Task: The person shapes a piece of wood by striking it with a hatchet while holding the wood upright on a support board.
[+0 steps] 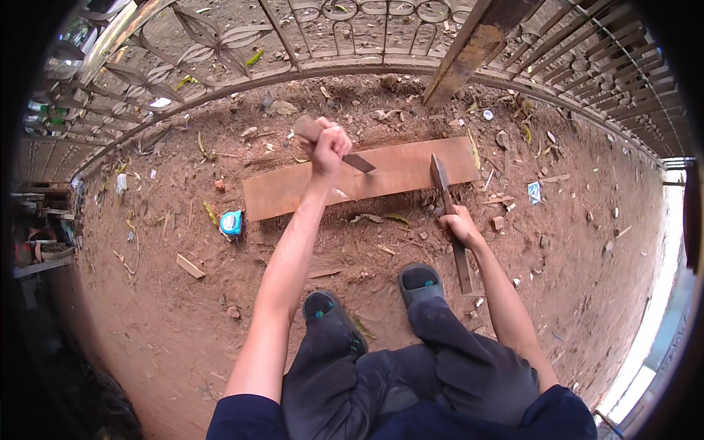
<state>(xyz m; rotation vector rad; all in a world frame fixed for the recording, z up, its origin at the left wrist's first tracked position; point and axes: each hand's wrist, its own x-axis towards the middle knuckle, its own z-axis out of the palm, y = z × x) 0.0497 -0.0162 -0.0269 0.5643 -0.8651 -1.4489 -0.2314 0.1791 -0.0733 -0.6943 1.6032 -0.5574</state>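
Note:
A long flat brown wooden plank (286, 189) lies across the dirt in front of my feet, with a line across it near its middle. My left hand (330, 149) is closed round a chisel with a thick wooden handle (308, 129). The chisel's flat metal blade (360, 163) slants down over the plank's middle; whether its tip touches the wood I cannot tell. My right hand (460, 224) grips the dark handle of a hammer (460, 265), just in front of the plank's right part. The hammer's narrow, pointed-looking metal head (438, 173) overlaps the plank in view.
A blue tape measure (231, 223) sits by the plank's left end. Wood offcuts (190, 265), stones, leaves and litter dot the soil. Beyond the plank runs a metal fence (352, 64) with a post (469, 51). My slippered feet (420, 281) stand close in front.

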